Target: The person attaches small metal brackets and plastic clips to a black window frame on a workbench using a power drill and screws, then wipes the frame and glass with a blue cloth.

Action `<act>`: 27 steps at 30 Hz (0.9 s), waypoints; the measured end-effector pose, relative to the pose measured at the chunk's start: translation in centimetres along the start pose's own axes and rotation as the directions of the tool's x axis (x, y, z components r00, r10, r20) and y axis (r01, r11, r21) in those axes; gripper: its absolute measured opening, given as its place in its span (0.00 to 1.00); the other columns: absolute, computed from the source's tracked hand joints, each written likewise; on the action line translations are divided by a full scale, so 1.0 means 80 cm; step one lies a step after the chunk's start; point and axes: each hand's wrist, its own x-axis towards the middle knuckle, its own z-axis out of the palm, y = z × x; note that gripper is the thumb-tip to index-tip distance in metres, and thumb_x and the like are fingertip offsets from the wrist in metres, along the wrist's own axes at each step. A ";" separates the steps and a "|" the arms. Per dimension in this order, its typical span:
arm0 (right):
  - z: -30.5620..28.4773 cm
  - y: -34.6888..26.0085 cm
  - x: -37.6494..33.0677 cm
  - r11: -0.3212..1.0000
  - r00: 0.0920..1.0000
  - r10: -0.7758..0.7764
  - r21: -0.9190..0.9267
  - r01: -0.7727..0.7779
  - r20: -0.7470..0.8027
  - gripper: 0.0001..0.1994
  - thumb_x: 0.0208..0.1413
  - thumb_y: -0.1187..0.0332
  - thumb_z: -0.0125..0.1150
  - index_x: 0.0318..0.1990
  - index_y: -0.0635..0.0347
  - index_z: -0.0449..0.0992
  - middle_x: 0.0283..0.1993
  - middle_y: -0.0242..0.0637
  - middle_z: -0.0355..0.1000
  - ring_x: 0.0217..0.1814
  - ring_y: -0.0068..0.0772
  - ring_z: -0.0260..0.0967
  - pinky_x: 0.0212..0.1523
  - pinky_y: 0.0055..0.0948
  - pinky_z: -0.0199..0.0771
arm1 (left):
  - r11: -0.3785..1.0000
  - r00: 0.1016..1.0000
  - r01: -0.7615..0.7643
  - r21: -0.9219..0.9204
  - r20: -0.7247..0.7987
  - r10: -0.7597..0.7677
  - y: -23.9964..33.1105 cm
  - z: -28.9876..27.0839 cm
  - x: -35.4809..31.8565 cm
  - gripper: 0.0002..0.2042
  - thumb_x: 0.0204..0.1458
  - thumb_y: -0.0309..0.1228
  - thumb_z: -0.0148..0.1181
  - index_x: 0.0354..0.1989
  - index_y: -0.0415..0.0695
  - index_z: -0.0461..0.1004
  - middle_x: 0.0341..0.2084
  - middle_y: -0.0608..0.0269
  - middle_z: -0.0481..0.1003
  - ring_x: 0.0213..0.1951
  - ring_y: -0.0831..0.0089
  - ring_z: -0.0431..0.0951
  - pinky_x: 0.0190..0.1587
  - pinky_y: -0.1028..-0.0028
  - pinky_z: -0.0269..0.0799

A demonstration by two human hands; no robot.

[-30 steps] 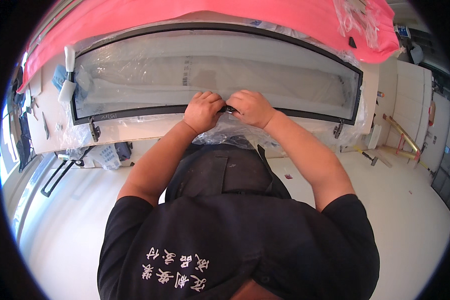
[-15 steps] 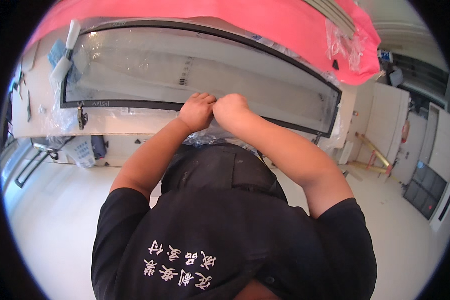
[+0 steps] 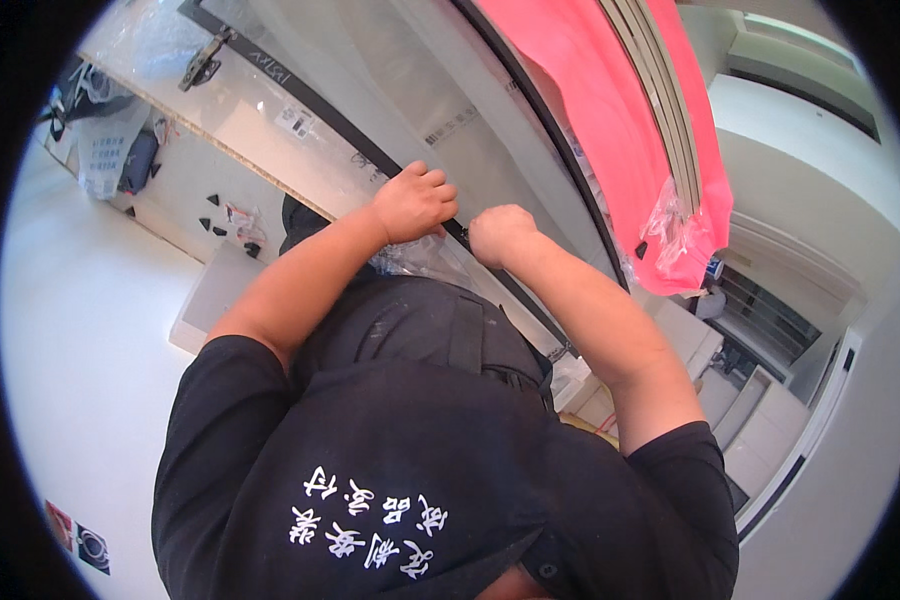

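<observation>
A long glass cabinet door with a dark frame (image 3: 320, 108) lies slantwise across a pale board (image 3: 240, 118). My left hand (image 3: 415, 203) rests at the near frame bar, its fingers curled inward. Just to the right, my right hand (image 3: 500, 235) is closed in a fist over the same bar. Anything inside either hand is hidden by the fingers. Crumpled clear plastic film (image 3: 425, 258) hangs below my hands, against my waist. A metal hinge (image 3: 207, 62) is attached to the bar at the upper left.
Beyond the door lies a pink sheet (image 3: 705, 170) with long metal strips (image 3: 660, 80) on it. A plastic bag (image 3: 105, 155) is at the far left. Small black triangular pieces (image 3: 207, 224) and a pale box (image 3: 210, 300) are below the board's edge.
The view has turned, so the door now runs diagonally from upper left to lower right. My hands, together before, are now slightly apart along the frame bar.
</observation>
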 end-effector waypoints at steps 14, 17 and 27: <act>0.000 -0.009 0.009 0.998 0.997 -0.020 -0.059 0.024 0.080 0.15 0.54 0.70 0.57 0.46 0.57 0.86 0.50 0.46 0.82 0.54 0.47 0.81 0.53 0.41 0.81 | 0.999 1.000 -0.023 -0.038 -0.017 0.023 -0.010 0.005 0.001 0.17 0.38 0.49 0.73 0.30 0.54 0.78 0.32 0.75 0.73 0.44 0.71 0.74 0.46 0.66 0.65; -0.014 -0.010 0.002 1.000 0.995 -0.012 -0.017 0.014 0.096 0.15 0.54 0.70 0.57 0.45 0.57 0.86 0.51 0.45 0.82 0.54 0.46 0.81 0.53 0.41 0.81 | 0.999 0.999 -0.022 -0.027 -0.024 0.021 -0.011 0.008 0.002 0.17 0.37 0.50 0.73 0.30 0.55 0.78 0.32 0.75 0.73 0.44 0.71 0.74 0.46 0.66 0.65; -0.005 0.003 0.021 0.998 0.995 -0.035 0.060 0.030 0.092 0.13 0.54 0.69 0.58 0.44 0.58 0.86 0.50 0.44 0.82 0.53 0.46 0.81 0.52 0.42 0.81 | 0.999 0.999 -0.001 -0.034 0.046 0.002 -0.007 0.002 0.007 0.15 0.39 0.49 0.73 0.30 0.55 0.80 0.33 0.76 0.74 0.45 0.72 0.74 0.46 0.67 0.65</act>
